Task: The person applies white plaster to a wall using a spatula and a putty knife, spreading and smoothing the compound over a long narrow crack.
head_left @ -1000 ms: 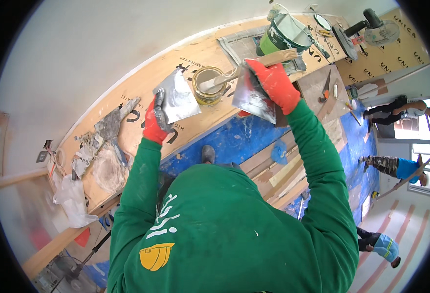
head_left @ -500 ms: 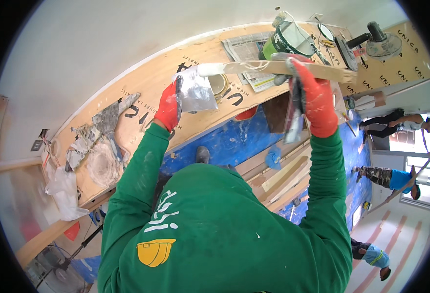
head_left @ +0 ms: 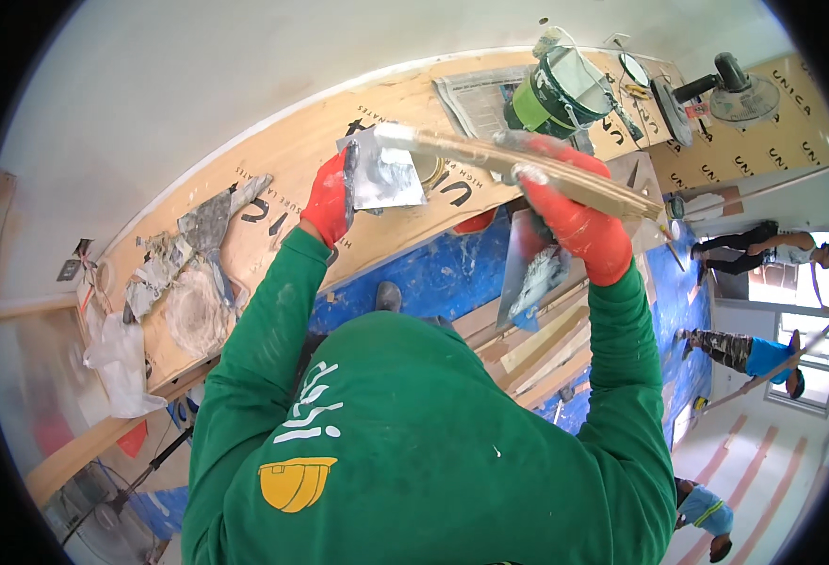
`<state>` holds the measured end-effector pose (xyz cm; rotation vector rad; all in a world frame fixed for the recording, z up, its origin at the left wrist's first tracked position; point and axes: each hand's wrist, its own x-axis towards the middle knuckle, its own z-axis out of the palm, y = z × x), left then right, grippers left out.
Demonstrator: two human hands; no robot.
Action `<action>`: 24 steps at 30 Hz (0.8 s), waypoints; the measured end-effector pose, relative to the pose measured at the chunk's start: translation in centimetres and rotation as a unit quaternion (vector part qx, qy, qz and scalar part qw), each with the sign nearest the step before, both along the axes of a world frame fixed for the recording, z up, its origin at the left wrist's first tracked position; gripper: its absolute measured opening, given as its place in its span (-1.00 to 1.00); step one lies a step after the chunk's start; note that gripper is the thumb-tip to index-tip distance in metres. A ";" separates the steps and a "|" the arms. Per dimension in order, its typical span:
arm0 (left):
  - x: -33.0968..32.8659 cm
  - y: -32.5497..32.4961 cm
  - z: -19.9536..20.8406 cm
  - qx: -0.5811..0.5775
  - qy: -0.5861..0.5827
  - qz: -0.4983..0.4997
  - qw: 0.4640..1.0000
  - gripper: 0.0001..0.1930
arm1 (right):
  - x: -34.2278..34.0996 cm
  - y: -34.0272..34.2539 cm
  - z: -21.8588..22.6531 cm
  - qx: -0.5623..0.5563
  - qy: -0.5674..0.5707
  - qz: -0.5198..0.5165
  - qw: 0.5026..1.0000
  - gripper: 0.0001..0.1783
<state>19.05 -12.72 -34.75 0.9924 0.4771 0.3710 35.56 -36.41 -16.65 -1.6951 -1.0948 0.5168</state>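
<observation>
My left hand (head_left: 330, 193), in a red glove with a grey palm, is closed on the edge of a square metal scraper (head_left: 386, 174) smeared with white paste. In my right hand (head_left: 579, 212), gloved alike, a long wooden strip (head_left: 471, 151) slants down to the right. White paste covers the strip's left end, which overlaps the scraper's upper edge in view; whether they touch I cannot tell. Below the right hand hangs a wide putty blade (head_left: 534, 268) with paste on its face, apparently gripped by the same hand; its handle is hidden.
On the plywood bench (head_left: 273, 245) are a green bucket (head_left: 556, 99), newspaper (head_left: 476, 94), a roll of tape (head_left: 429, 169), a crumpled grey cloth (head_left: 203, 221) and a fan (head_left: 739, 99). Boards (head_left: 546, 353) lie over blue floor sheeting (head_left: 433, 273). Several people (head_left: 763, 348) are at the right.
The wooden strip has tipped, its right end now lower, as my right hand turned and shifted slightly left. The hanging putty blade has swung from edge-on to show its face. My left hand barely moved.
</observation>
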 end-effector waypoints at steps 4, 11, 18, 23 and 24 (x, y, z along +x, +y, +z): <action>-0.1 0.1 0.8 0.005 0.019 -0.003 1.000 -0.46 | -0.5 -0.4 0.7 -0.004 -0.158 0.044 0.986 -0.63; 0.5 0.1 0.5 -0.015 0.026 0.019 0.999 -0.46 | 0.7 0.4 -0.2 0.144 -0.329 0.106 0.927 -0.64; 0.7 0.1 -0.2 -0.025 0.018 0.017 0.999 -0.48 | 1.0 -0.8 0.2 0.097 -0.287 0.090 0.949 -0.61; -0.3 0.9 -2.6 0.175 0.024 0.013 0.984 -0.52 | 2.2 -1.0 1.3 0.059 -0.038 -0.039 0.997 -0.61; -0.7 1.0 -2.9 0.284 0.034 0.023 0.958 -0.54 | 2.5 -0.6 0.9 0.056 -0.021 -0.025 0.998 -0.63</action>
